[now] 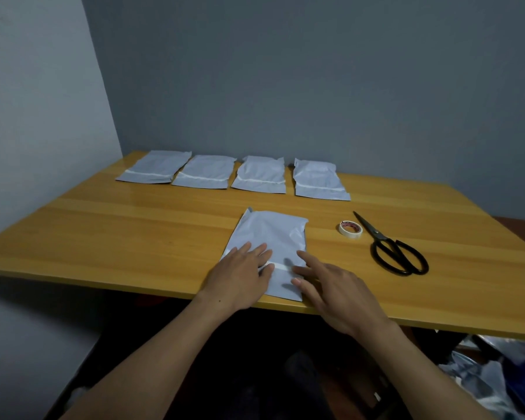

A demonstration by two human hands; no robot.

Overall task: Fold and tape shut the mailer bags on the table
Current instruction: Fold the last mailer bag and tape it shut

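Pressing flat and released on the mailer bag (270, 234), its long axis running straight ahead, left grip (240, 277) and right grip (337, 292) leave the tape roll (350, 234) nearer the right.

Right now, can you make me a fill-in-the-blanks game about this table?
1. ____ mailer bags lie in the far row.
2. The tape roll lies between the near bag and the ____.
3. The left hand and right hand rest on the near bag, holding ____.
Missing words: four; scissors; nothing.
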